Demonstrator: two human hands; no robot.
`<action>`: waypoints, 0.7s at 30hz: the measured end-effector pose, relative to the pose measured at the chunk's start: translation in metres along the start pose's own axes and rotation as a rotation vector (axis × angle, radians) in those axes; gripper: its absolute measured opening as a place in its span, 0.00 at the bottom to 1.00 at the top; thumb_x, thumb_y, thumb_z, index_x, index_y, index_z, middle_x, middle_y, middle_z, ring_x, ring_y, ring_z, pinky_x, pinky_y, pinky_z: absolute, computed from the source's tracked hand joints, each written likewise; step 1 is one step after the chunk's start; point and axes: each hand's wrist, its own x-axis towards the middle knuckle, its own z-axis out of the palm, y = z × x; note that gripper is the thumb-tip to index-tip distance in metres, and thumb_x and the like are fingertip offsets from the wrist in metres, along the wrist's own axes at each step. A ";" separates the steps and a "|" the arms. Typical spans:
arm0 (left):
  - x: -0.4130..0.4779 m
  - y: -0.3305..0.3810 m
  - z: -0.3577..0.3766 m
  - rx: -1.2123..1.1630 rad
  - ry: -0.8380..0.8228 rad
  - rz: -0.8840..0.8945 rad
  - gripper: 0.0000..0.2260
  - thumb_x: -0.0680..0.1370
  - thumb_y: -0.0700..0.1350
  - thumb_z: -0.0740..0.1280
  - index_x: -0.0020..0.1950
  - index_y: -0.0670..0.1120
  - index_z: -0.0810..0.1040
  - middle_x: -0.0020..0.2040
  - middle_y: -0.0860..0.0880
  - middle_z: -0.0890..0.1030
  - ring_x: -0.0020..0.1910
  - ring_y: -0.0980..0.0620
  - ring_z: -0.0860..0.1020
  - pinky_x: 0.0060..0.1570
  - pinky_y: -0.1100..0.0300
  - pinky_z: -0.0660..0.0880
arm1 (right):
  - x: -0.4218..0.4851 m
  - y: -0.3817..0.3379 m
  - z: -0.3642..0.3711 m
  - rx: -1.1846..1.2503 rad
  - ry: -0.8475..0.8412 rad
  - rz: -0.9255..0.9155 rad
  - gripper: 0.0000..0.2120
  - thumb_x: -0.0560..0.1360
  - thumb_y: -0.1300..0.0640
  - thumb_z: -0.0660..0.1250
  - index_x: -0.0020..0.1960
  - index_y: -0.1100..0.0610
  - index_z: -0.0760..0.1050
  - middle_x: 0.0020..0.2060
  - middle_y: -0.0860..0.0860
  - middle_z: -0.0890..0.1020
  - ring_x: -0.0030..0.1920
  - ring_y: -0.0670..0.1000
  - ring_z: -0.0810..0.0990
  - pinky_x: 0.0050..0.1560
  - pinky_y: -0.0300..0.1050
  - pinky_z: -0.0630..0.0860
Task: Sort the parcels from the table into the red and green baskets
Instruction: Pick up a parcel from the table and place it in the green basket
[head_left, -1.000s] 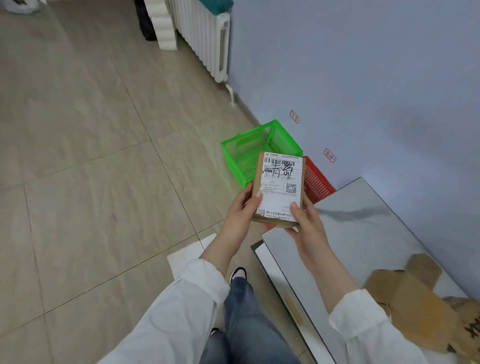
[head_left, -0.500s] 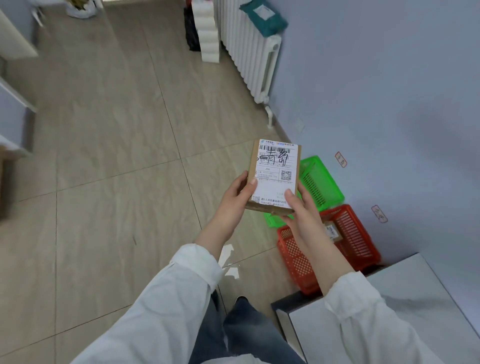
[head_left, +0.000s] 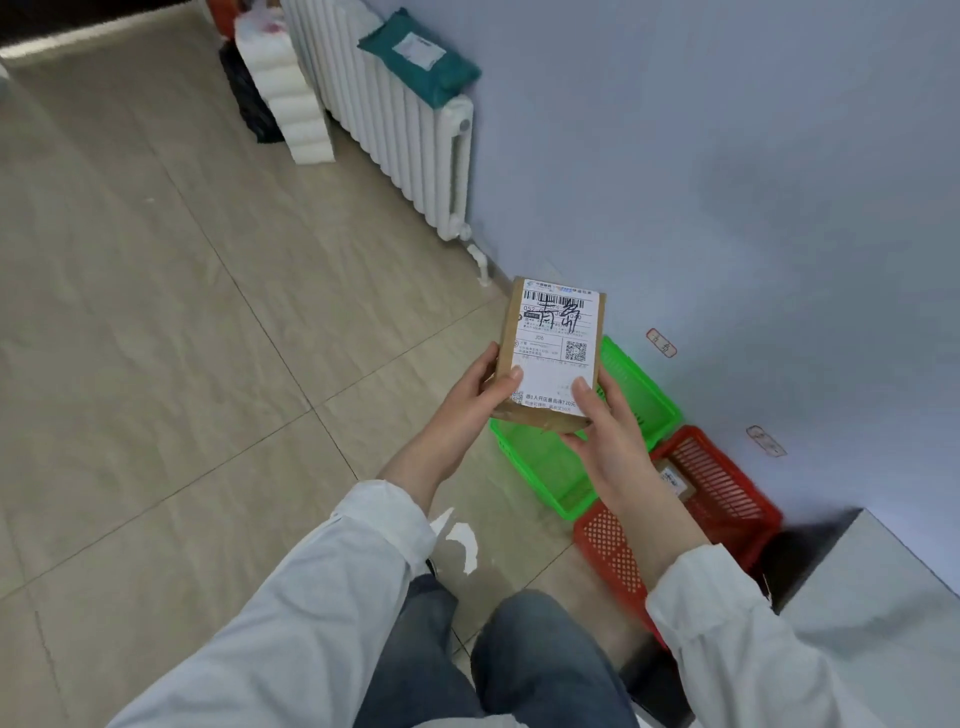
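I hold a small brown cardboard parcel (head_left: 550, 353) with a white shipping label and black handwriting, upright in front of me. My left hand (head_left: 475, 400) grips its lower left edge and my right hand (head_left: 608, 421) grips its lower right corner. Below and behind the parcel, the green basket (head_left: 545, 462) stands on the floor against the wall. The red basket (head_left: 618, 556) sits beside it, nearer the table, with a small parcel (head_left: 675, 480) inside, partly hidden by my right forearm.
The grey table (head_left: 883, 597) corner shows at lower right. Small tags (head_left: 661, 343) are stuck on the blue wall above the baskets. A white radiator (head_left: 405, 130) with a teal mailer bag (head_left: 421, 57) on top lines the wall; white stacked packs (head_left: 291, 98) stand nearby on tiled floor.
My view has swung away from the table toward the floor and baskets. The parcel stays in both hands and now hangs above the green basket.
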 end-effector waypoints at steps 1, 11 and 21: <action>0.013 0.005 -0.002 0.018 -0.035 -0.019 0.38 0.70 0.61 0.67 0.76 0.52 0.57 0.71 0.53 0.70 0.69 0.55 0.69 0.71 0.51 0.63 | 0.008 -0.002 0.002 0.012 0.027 0.001 0.27 0.77 0.56 0.63 0.74 0.51 0.60 0.61 0.48 0.79 0.58 0.47 0.79 0.56 0.47 0.77; 0.154 0.013 0.048 0.167 -0.270 -0.151 0.33 0.73 0.58 0.64 0.76 0.51 0.60 0.70 0.52 0.71 0.68 0.53 0.71 0.71 0.49 0.64 | 0.097 -0.021 -0.049 0.122 0.363 0.001 0.30 0.76 0.54 0.65 0.75 0.49 0.58 0.59 0.49 0.80 0.58 0.50 0.79 0.61 0.52 0.73; 0.275 -0.001 0.118 0.380 -0.416 -0.220 0.24 0.80 0.53 0.59 0.76 0.53 0.60 0.70 0.55 0.71 0.68 0.56 0.69 0.71 0.56 0.63 | 0.184 -0.024 -0.126 0.135 0.578 0.086 0.29 0.76 0.51 0.64 0.75 0.48 0.57 0.67 0.50 0.73 0.66 0.51 0.72 0.70 0.55 0.64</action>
